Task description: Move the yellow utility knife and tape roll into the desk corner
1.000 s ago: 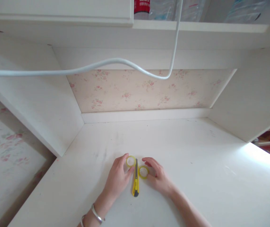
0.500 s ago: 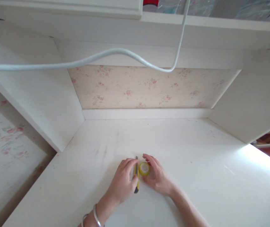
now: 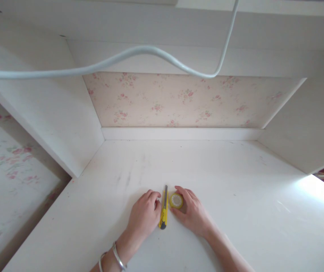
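Note:
A yellow and black box cutter (image 3: 164, 213) lies on the white desktop, its metal tip pointing away from me. Just left of it rests my left hand (image 3: 144, 212), fingers curled in and thumb close to the forefinger, with no object visible in it. On the other side of the cutter is a small yellow roll of tape (image 3: 176, 201) with a pale centre. My right hand (image 3: 191, 209) curves around this roll, thumb at its near side and fingers at its far side. A narrow gap separates the roll from the cutter.
The white desktop (image 3: 207, 170) has dark smudges. Side panels (image 3: 45, 113) and a back wall with floral paper (image 3: 156, 100) enclose it. A white cable (image 3: 147, 49) hangs across the upper view, below an overhead shelf (image 3: 122, 22).
My left hand has let go of the box cutter and drawn slightly left, leaving it uncovered. The tape roll and my right hand have shifted slightly right in view. The camera has tilted down.

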Tool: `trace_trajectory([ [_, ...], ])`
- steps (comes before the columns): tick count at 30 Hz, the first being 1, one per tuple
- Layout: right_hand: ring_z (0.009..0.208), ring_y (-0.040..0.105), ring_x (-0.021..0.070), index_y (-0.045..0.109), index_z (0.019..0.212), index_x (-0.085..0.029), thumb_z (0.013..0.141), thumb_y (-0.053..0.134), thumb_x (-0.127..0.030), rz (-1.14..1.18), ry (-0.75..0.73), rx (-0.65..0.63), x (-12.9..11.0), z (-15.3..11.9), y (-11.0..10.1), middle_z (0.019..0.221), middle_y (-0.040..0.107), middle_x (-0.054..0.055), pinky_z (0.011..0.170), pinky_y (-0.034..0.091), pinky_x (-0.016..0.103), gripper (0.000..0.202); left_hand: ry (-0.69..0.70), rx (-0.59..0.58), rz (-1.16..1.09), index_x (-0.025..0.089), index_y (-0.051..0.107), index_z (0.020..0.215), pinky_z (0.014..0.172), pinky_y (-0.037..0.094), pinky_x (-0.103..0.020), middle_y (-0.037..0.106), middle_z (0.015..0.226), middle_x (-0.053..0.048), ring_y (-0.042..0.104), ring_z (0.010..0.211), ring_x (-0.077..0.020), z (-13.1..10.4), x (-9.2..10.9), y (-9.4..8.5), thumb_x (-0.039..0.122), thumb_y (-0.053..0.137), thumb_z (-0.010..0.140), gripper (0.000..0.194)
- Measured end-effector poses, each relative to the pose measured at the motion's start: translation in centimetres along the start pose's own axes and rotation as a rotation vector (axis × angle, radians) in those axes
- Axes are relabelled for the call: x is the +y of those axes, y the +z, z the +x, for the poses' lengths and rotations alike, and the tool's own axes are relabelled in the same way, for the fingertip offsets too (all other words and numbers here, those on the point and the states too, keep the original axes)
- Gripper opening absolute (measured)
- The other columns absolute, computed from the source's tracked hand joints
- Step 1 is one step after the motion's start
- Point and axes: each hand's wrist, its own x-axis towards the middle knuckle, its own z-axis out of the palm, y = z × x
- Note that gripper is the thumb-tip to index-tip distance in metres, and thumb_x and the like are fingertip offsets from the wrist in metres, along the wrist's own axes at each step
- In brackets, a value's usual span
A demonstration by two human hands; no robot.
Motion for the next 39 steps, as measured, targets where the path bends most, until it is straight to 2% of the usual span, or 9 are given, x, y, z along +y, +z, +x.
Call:
trace_trajectory([
  [8, 0.113, 0.049, 0.0224, 0.040, 0.128, -0.023, 0.073, 0.058, -0.017, 0.015, -0.037, -0.028, -0.1, 0.0, -0.3, 0.120, 0.055, 0.008, 0.096, 0.042, 0.037, 0.058, -0.007, -0.023, 0.003, 0.023, 0.059, 0.093, 0.078, 0.040, -0.025, 0.064, 0.092, 0.000, 0.059, 0.086, -0.0149, 0.0, 0.2, 0.0, 0.011, 0.042, 0.084, 0.022],
  [13, 0.116, 0.047, 0.0252, 0.041, 0.128, -0.022, 0.072, 0.064, -0.024, -0.023, -0.043, -0.002, -0.2, -0.1, 0.0, 0.123, 0.053, 0.009, 0.098, 0.041, 0.041, 0.061, -0.023, -0.034, 0.003, 0.022, 0.060, 0.091, 0.077, 0.039, -0.025, 0.065, 0.092, -0.001, 0.059, 0.087, -0.0147, 0.0, 0.3, -0.3, 0.013, 0.042, 0.085, 0.021],
  [17, 0.110, 0.051, 0.0237, 0.044, 0.126, -0.022, 0.074, 0.062, -0.026, -0.032, -0.004, 0.026, -0.3, -0.1, 0.2, 0.117, 0.057, 0.008, 0.094, 0.044, 0.038, 0.055, -0.066, -0.104, 0.067, 0.021, 0.061, 0.080, 0.068, 0.037, -0.023, 0.065, 0.081, -0.001, 0.058, 0.077, -0.0143, 0.0, 0.5, -0.5, 0.020, 0.044, 0.086, 0.018],
  [24, 0.108, 0.053, 0.0231, 0.041, 0.127, -0.023, 0.076, 0.057, -0.025, -0.014, 0.046, 0.045, 0.0, -0.3, -0.3, 0.115, 0.058, 0.008, 0.094, 0.044, 0.039, 0.053, -0.103, -0.155, 0.182, 0.021, 0.062, 0.073, 0.061, 0.034, -0.023, 0.066, 0.077, -0.001, 0.060, 0.070, -0.0141, 0.4, 0.9, -0.8, 0.033, 0.038, 0.092, 0.033],
  [28, 0.108, 0.054, 0.0236, 0.039, 0.127, -0.024, 0.079, 0.057, -0.035, -0.080, 0.132, 0.173, 3.1, -0.8, -2.9, 0.114, 0.059, 0.007, 0.095, 0.041, 0.043, 0.052, -0.108, -0.165, 0.201, 0.020, 0.062, 0.072, 0.059, 0.033, -0.023, 0.067, 0.076, 0.000, 0.060, 0.069, -0.0135, 0.5, 0.8, -0.9, 0.038, 0.036, 0.093, 0.038],
  [33, 0.106, 0.055, 0.0247, 0.041, 0.125, -0.025, 0.075, 0.058, -0.050, -0.228, 0.336, 0.346, 9.7, -2.5, -8.1, 0.110, 0.062, 0.004, 0.092, 0.041, 0.041, 0.058, -0.053, -0.133, 0.200, 0.022, 0.061, 0.072, 0.059, 0.033, -0.023, 0.066, 0.073, 0.001, 0.059, 0.067, -0.0136, 0.4, 0.5, -0.5, 0.041, 0.033, 0.093, 0.040],
  [36, 0.102, 0.056, 0.0265, 0.042, 0.124, -0.025, 0.072, 0.058, -0.056, -0.293, 0.435, 0.364, 12.8, -3.6, -10.3, 0.107, 0.064, 0.004, 0.086, 0.042, 0.042, 0.063, -0.019, -0.123, 0.185, 0.022, 0.060, 0.071, 0.060, 0.033, -0.023, 0.065, 0.073, 0.001, 0.059, 0.068, -0.0136, 0.3, 0.4, -0.4, 0.043, 0.033, 0.093, 0.041],
  [39, 0.100, 0.056, 0.0258, 0.044, 0.123, -0.025, 0.070, 0.058, -0.057, -0.289, 0.456, 0.352, 14.3, -4.4, -11.1, 0.105, 0.065, 0.004, 0.084, 0.042, 0.040, 0.063, -0.015, -0.134, 0.181, 0.021, 0.060, 0.068, 0.061, 0.033, -0.023, 0.065, 0.074, 0.000, 0.059, 0.069, -0.0136, 0.2, 0.4, -0.5, 0.045, 0.036, 0.092, 0.042],
])
